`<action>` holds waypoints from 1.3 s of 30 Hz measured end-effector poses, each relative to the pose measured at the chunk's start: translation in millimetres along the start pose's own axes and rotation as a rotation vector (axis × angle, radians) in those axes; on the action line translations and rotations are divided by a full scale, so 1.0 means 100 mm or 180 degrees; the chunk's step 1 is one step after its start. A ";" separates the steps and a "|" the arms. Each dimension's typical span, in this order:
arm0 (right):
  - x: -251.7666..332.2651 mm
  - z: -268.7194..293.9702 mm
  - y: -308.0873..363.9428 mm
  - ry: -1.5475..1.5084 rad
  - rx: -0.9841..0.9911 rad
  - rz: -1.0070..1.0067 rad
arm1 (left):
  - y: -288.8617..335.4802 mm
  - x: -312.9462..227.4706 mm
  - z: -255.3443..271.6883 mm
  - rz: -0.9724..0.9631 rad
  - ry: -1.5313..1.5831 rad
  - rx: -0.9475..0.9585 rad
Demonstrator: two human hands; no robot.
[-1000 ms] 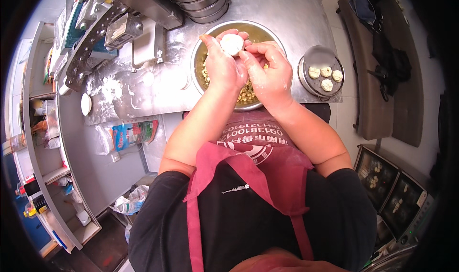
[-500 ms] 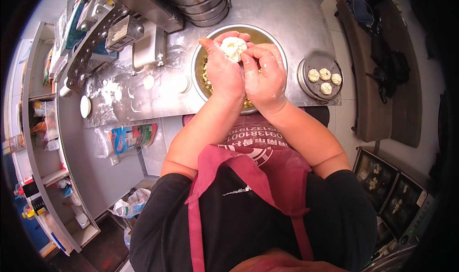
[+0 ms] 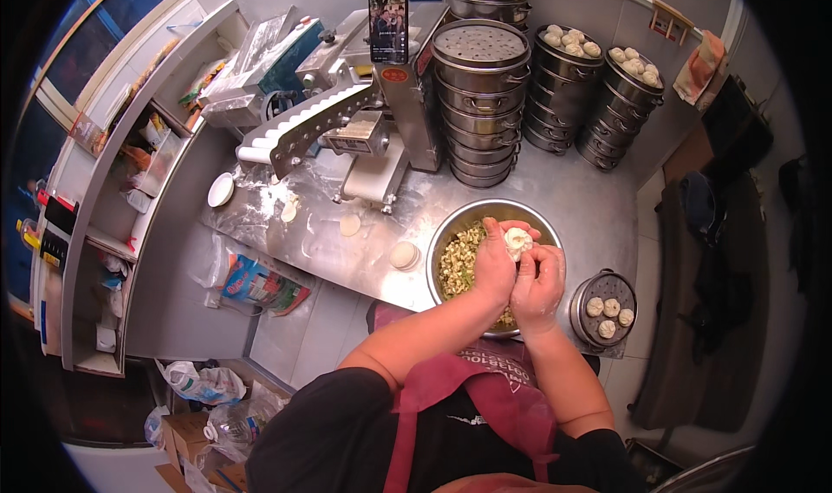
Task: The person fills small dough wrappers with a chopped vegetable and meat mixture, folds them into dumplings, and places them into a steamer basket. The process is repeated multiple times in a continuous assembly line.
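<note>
A pleated, filled bun (image 3: 517,243) of pale dough sits cupped in my left hand (image 3: 495,266), the hand's fingers curved behind it. My right hand (image 3: 538,288) pinches at the bun's edge with thumb and fingertips. Both hands are over the right part of a wide metal bowl (image 3: 432,278). Inside it lies a chopped, yellowish filling (image 3: 457,263) with green bits, partly hidden by my hands and forearms. Left of the bowl stand a small stack of round dough wrappers (image 3: 404,255) and a single wrapper (image 3: 349,225).
A round steamer tray (image 3: 586,327) on the right bears several pleated buns (image 3: 612,308). Tall steamer stacks (image 3: 482,101) rise at the back. A dough machine with a roller conveyor (image 3: 308,125) stands back left, a phone (image 3: 388,27) above it. A white dish (image 3: 221,190) is far left.
The view has swung left and up, so the scene sits lower and further right, and the phone and more steamers show. My hands still hold the bun above the bowl.
</note>
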State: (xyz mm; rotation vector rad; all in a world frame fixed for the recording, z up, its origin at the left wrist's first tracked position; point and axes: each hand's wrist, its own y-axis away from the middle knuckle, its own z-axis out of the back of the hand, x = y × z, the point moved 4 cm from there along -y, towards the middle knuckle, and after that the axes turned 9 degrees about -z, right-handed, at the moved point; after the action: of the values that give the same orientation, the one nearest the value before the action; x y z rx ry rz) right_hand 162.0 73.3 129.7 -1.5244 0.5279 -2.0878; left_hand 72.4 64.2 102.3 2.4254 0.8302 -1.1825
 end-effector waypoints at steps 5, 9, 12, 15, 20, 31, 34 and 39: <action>0.06 0.02 0.07 -0.0127 0.0005 0.0047 | 0.01 -0.03 0.00 0.0368 0.0575 -0.0283; 0.12 0.06 0.08 -0.0459 -0.0071 0.0156 | -0.05 -0.07 0.01 0.0774 0.1252 -0.0416; 0.11 0.10 0.10 -0.0652 -0.0001 -0.0014 | -0.09 -0.09 0.05 0.1044 0.1649 -0.0426; 0.08 0.13 0.07 -0.0603 -0.0081 -0.0023 | -0.12 -0.18 0.04 0.1305 0.1760 -0.0478; 0.10 0.15 0.10 -0.0685 0.0022 -0.0234 | -0.12 -0.32 0.09 0.1219 0.1873 -0.0282; 0.13 0.25 0.03 -0.0534 0.0085 -0.0192 | -0.08 -0.33 0.08 0.1251 0.1700 -0.0214; 0.02 0.33 -0.02 -0.0449 0.0196 -0.0294 | -0.06 -0.23 0.06 0.1429 0.1348 -0.0039; -0.13 0.50 -0.11 -0.0119 0.0821 -0.0281 | 0.05 0.04 0.15 0.1688 0.0405 0.0113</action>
State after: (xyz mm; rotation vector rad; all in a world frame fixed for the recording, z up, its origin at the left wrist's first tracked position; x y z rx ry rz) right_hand 211.3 89.1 140.8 -1.4552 0.1714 -2.0949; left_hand 68.5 53.7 89.6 2.5384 0.1656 -0.8496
